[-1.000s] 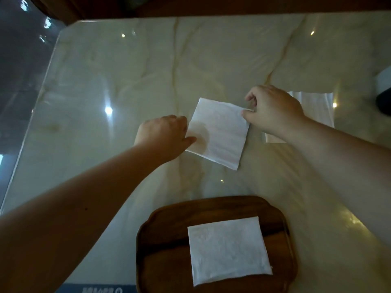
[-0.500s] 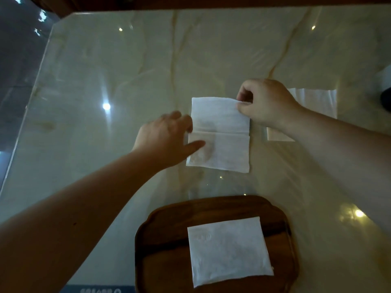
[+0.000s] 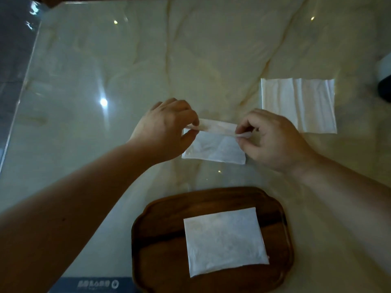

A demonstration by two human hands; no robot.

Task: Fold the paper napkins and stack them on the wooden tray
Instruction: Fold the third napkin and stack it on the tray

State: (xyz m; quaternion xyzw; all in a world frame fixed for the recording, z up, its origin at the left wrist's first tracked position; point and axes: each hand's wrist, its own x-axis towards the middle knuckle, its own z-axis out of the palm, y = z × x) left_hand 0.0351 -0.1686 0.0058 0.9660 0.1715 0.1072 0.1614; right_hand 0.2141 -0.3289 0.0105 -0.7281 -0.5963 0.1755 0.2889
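The napkin [image 3: 213, 148] lies on the surface [image 3: 105, 144] beyond the wooden tray [image 3: 160, 233]; your left hand [image 3: 165, 127] and right hand [image 3: 273, 138] pinch its far edge, mid-fold. Next, bring that edge onto the near one, corners matched.

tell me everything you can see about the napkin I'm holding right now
The napkin being folded is thin white paper, faintly creased. Its near half lies flat on the marble table, beyond the wooden tray. Its far edge is lifted and brought toward you in a mid-air fold, pinched at one corner by the left hand and at the other by the right hand.
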